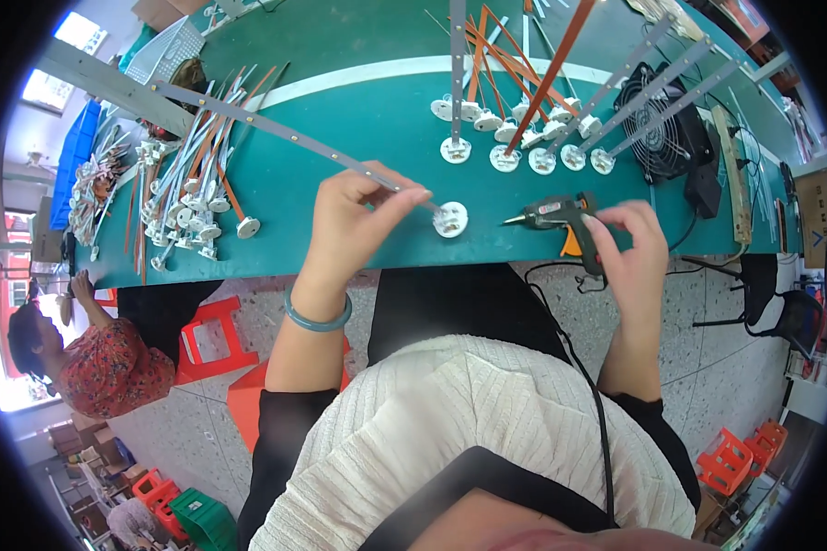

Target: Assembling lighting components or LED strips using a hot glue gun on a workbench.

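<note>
Far left, beyond the table edge: a seated person in a red patterned top (110, 367), with red plastic stools (213, 335) on the speckled floor. On the green table (358, 110), at its left end, a heap of grey and orange strips with white round caps (193, 197), fanned out roughly away from the near edge.

Left hand (358, 220): forearm rising from the lower edge, jade-green bangle (317, 317) at the wrist, fingers curled shut and pinching a long grey strip (276, 129) near its lower end. Strip's long axis running diagonally, from up-left far across the table down-right to a white round cap (450, 219) resting on the table just right of the fingertips; cap end pointing toward the right hand.

Between the hands: nozzle of a black and orange glue gun (560, 216), pointing left at the cap, just short of it, body lying roughly level along the near table edge.

Right hand (629, 243): forearm upright from below, fingers wrapped around the gun's handle, black cord (588, 367) trailing down past the white knitted top.

Farther back, right of centre: a row of finished strips with caps (542, 151), leaning away up-right, beside a black fan (662, 119).
</note>
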`<state>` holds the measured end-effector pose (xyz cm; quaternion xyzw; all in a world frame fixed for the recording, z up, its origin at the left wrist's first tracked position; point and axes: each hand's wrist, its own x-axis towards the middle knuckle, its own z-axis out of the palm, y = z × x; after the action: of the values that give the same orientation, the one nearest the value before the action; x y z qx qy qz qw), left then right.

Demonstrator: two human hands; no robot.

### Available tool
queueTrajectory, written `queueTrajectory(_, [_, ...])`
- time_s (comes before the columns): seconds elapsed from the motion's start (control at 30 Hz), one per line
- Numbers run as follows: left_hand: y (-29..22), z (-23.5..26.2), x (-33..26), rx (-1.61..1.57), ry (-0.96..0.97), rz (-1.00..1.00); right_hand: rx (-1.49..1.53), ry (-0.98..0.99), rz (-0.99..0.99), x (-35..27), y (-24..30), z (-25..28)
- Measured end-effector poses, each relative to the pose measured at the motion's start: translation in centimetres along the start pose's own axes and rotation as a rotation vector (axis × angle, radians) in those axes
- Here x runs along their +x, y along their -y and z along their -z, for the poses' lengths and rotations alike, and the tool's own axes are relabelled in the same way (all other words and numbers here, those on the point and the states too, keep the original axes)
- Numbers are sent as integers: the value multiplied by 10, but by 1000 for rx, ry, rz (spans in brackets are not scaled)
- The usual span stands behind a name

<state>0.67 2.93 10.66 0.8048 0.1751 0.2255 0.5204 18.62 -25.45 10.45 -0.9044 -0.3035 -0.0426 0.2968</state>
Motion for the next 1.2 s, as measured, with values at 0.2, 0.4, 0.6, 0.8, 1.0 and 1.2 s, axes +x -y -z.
queueTrajectory(0.2, [-19, -17, -17, -160, 58, 8, 443, 143, 659, 25, 94, -38])
queueTrajectory(0.4, [-6, -13, -37, -450, -67, 18, 496, 239, 762, 27, 117, -58])
queueTrajectory(0.6, [1, -11, -46, -614, -129, 2, 536, 288, 697, 21, 131, -80])
queueTrajectory(0.8, [-5, 1, -45, -383, -138, -35, 595, 316, 697, 17, 134, -93])
queueTrajectory(1.0, [9, 17, -53, -202, -165, -39, 561, 318, 714, 14, 138, -94])
queueTrajectory(1.2, [-5, 15, -56, 225, -242, -221, 458, 280, 720, 10, 137, -95])
